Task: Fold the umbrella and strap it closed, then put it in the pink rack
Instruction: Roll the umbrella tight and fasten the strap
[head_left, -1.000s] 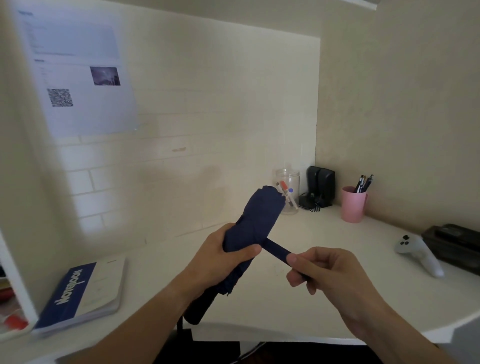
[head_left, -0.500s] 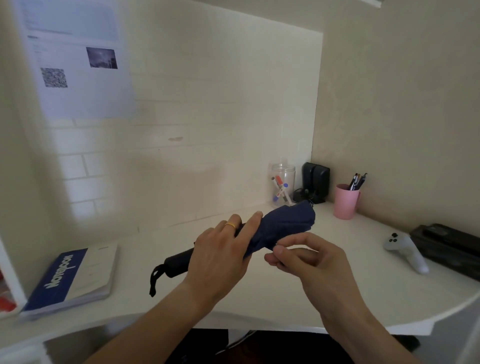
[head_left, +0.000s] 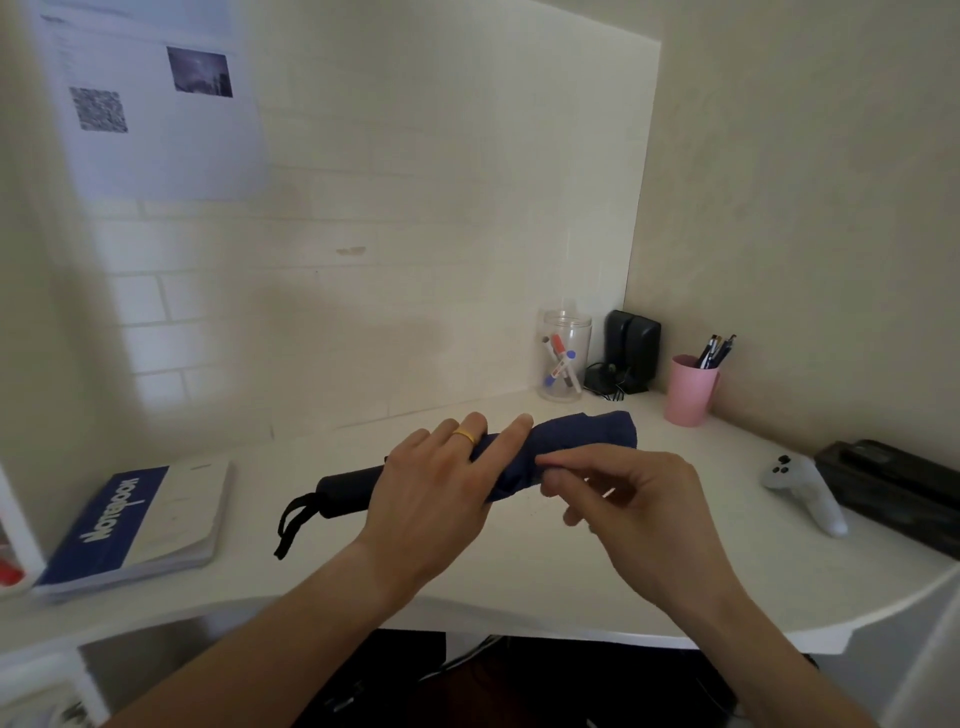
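Note:
A folded navy umbrella (head_left: 582, 436) lies nearly level above the white desk (head_left: 519, 571), black handle (head_left: 348, 486) and wrist loop to the left, canopy end to the right. My left hand (head_left: 441, 488), wearing a gold ring, wraps over the umbrella's middle from above. My right hand (head_left: 628, 499) pinches at the canopy's near side with thumb and forefinger; the strap under those fingers is hidden. No pink rack is in view; a pink cup (head_left: 688, 392) with pens stands at the back right.
A blue and white notebook (head_left: 140, 525) lies at the left. A clear jar of markers (head_left: 563, 358) and black speakers (head_left: 631, 351) stand in the back corner. A white controller (head_left: 805, 491) and a black case (head_left: 898, 493) lie at the right.
The umbrella has swung from upright down to nearly level. My right hand, which held the strap pulled out to the right, now presses at the canopy's side.

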